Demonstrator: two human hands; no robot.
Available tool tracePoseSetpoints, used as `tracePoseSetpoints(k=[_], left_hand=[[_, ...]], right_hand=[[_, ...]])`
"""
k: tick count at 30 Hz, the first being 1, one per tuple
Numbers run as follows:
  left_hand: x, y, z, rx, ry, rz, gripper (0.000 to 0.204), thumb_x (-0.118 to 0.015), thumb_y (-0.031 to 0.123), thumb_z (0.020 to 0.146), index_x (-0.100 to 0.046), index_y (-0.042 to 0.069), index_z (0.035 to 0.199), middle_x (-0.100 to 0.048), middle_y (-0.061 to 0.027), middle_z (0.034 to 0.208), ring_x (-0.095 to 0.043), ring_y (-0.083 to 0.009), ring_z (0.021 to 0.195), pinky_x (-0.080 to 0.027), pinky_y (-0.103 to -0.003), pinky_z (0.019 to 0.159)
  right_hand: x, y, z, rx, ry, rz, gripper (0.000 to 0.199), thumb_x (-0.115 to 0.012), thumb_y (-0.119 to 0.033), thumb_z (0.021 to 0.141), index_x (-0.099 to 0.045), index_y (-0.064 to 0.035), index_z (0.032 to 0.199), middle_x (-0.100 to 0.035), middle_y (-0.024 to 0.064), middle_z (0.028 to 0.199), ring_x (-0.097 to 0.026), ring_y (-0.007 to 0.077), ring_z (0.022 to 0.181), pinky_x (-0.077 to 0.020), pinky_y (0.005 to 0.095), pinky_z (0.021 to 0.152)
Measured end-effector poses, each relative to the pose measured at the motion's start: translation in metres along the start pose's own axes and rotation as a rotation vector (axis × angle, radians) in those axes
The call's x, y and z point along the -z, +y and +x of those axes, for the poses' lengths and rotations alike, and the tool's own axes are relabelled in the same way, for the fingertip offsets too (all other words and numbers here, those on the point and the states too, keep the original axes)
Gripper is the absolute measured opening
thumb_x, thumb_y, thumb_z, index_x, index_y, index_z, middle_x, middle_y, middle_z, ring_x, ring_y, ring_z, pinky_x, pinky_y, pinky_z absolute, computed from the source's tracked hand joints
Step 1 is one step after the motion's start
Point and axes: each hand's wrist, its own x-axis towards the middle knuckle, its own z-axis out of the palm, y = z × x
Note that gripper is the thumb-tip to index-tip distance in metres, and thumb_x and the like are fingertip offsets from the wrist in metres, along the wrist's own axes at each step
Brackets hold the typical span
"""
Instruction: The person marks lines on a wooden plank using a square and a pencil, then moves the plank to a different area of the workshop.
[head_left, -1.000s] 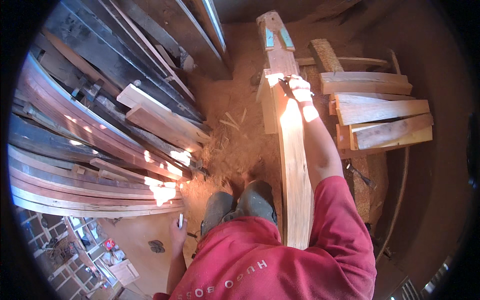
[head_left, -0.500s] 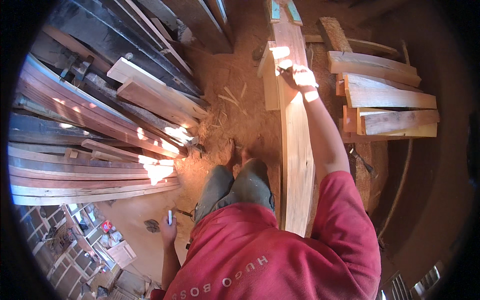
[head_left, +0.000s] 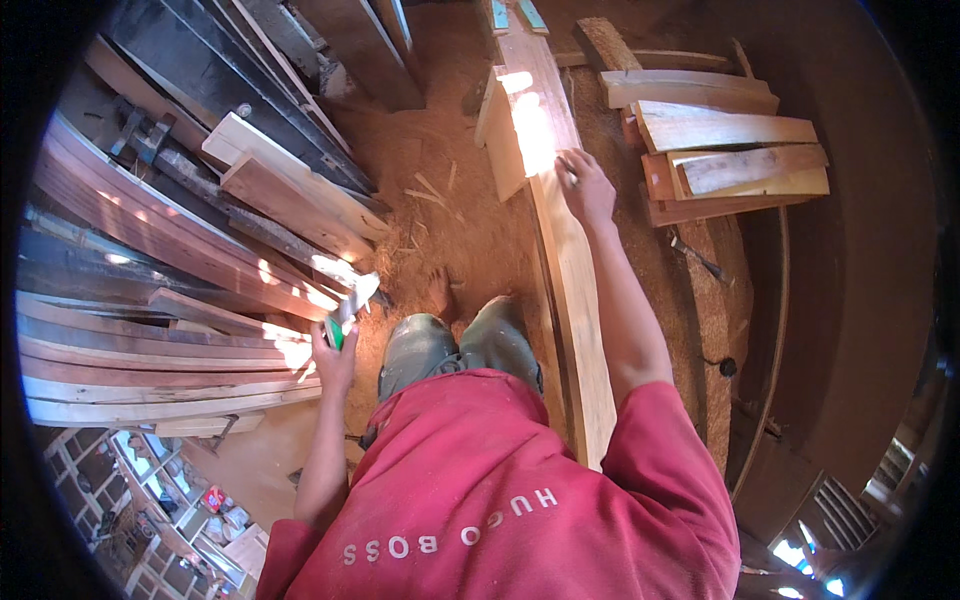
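My right hand [head_left: 588, 188] is closed at a long pale plank [head_left: 580, 310] that runs away from me on the right. Its fingers curl over the top, next to the near end of a short board [head_left: 505, 140] standing against the plank's left side. Anything small between those fingers is too unclear to name. Low on the left, my left hand [head_left: 334, 358] grips a tool with a green handle [head_left: 334, 333] and a flat pale blade [head_left: 358, 298], bright with sunlight. That blade points away from me, near the ends of the stacked boards.
Long boards [head_left: 150, 345] and dark timbers [head_left: 270, 90] fill the left side. Short cut pieces [head_left: 730, 125] are stacked at right, with a dark-handled tool [head_left: 700, 258] nearby. Wood offcuts [head_left: 430, 188] lie on the dusty floor, and shelving [head_left: 175, 475] stands lower left.
My right hand has moved toward me along the plank, past the short board's near end. My left hand has risen forward, bringing the green-handled tool into fuller view. The whole view has shifted.
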Motion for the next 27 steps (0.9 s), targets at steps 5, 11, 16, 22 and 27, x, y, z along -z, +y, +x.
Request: tracePoseSetpoints(k=[5,11,16,22,27], left_hand=[[-0.067,0.095,0.001,0.211,-0.110,-0.773,0.030,-0.077,0.024,0.092,-0.061,0.003,0.105,-0.066,-0.0049,0.083,-0.064,-0.0116,0.059,-0.054,-0.029,0.050],[-0.228,0.108,-0.028,0.331,-0.383,-0.550,0.033,-0.083,0.036,0.087,-0.065,0.009,0.094,-0.068,-0.0015,0.082,-0.065,-0.0114,0.065,-0.053,-0.028,0.058],[-0.320,0.086,-0.070,0.107,-0.321,-0.361,0.036,-0.083,0.035,0.086,-0.067,0.003,0.092,-0.068,-0.0024,0.081,-0.058,-0.0096,0.067,-0.049,-0.031,0.062],[-0.367,0.072,-0.070,-0.002,-0.207,-0.224,0.045,-0.078,0.039,0.089,-0.059,-0.001,0.095,-0.068,-0.0218,0.081,-0.068,-0.0384,0.076,-0.050,-0.047,0.068],[-0.382,0.095,-0.079,0.076,-0.194,-0.171,0.057,-0.071,0.045,0.093,-0.050,-0.005,0.111,-0.066,-0.0298,0.092,-0.067,-0.0475,0.088,-0.050,-0.052,0.076]], right_hand=[[0.032,0.045,-0.131,-0.371,0.102,0.207,0.027,-0.064,-0.019,0.094,-0.071,-0.0087,0.117,-0.070,0.0159,0.114,-0.068,0.0356,0.108,-0.0533,0.0437,0.089],[0.052,0.056,-0.285,-0.528,-0.153,0.073,0.032,-0.065,-0.014,0.089,-0.071,-0.0089,0.120,-0.068,0.0163,0.110,-0.066,0.0367,0.104,-0.0521,0.0428,0.092],[0.067,0.052,-0.326,-0.393,-0.109,0.026,0.037,-0.065,-0.014,0.089,-0.067,-0.0084,0.125,-0.063,0.0173,0.125,-0.060,0.0383,0.118,-0.0500,0.0450,0.100],[0.062,0.077,-0.317,-0.357,-0.109,0.041,0.037,-0.065,-0.014,0.089,-0.067,-0.0098,0.125,-0.063,0.0169,0.126,-0.061,0.0375,0.116,-0.0511,0.0455,0.097],[0.064,0.091,-0.297,-0.466,-0.232,0.156,0.033,-0.067,-0.013,0.089,-0.068,-0.0077,0.121,-0.066,0.0182,0.119,-0.067,0.0359,0.106,-0.0535,0.0431,0.092]])
